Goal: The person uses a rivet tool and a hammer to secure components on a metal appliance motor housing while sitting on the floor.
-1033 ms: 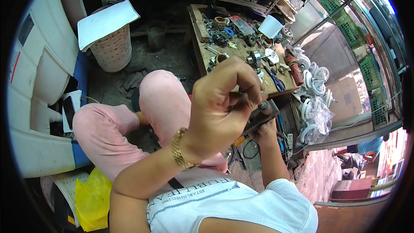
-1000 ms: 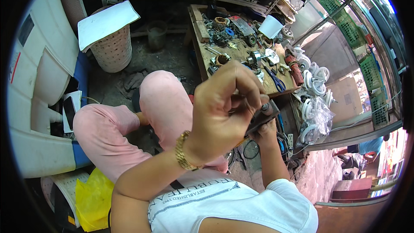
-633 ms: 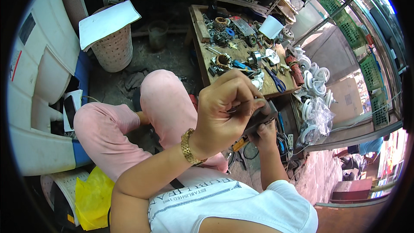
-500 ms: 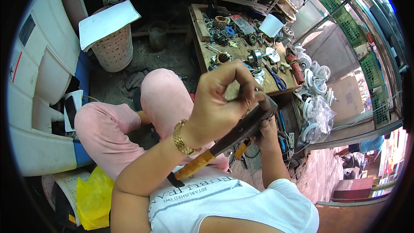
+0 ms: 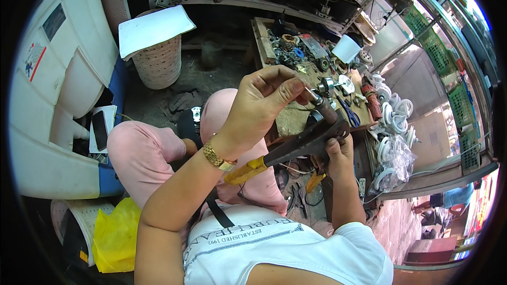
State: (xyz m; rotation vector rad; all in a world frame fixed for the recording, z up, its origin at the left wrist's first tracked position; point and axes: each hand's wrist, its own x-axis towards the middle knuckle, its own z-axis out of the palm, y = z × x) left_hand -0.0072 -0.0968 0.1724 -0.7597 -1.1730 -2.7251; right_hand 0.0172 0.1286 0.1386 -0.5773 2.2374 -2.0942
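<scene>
My left hand [image 5: 274,92], with a gold watch on its wrist, is raised in front of me. Its thumb and fingertips pinch a small shiny metal pin [image 5: 313,95], which stands at the top of a tool's head. That tool is a heavy, dark metal, plier-like tool [image 5: 298,143] with yellow grips. My right hand [image 5: 338,155] is closed around it just below the head, thumb on the near side. One yellow grip [image 5: 247,171] points back toward my lap; a second yellow grip hangs below my right hand. The pin's lower end is hidden in the head.
Beyond my hands stands a wooden workbench [image 5: 290,122] with motor parts, blue-handled scissors [image 5: 349,113] and a red power tool [image 5: 372,103]. White plastic parts [image 5: 396,113] hang at its right. A white basket [image 5: 158,66] carries a board. A yellow bag [image 5: 117,237] lies lower left.
The tool has turned, its head now tipped so the pin shows at the top. My left fingers have shifted off the head to the pin's tip. The whole view has swung slightly.
</scene>
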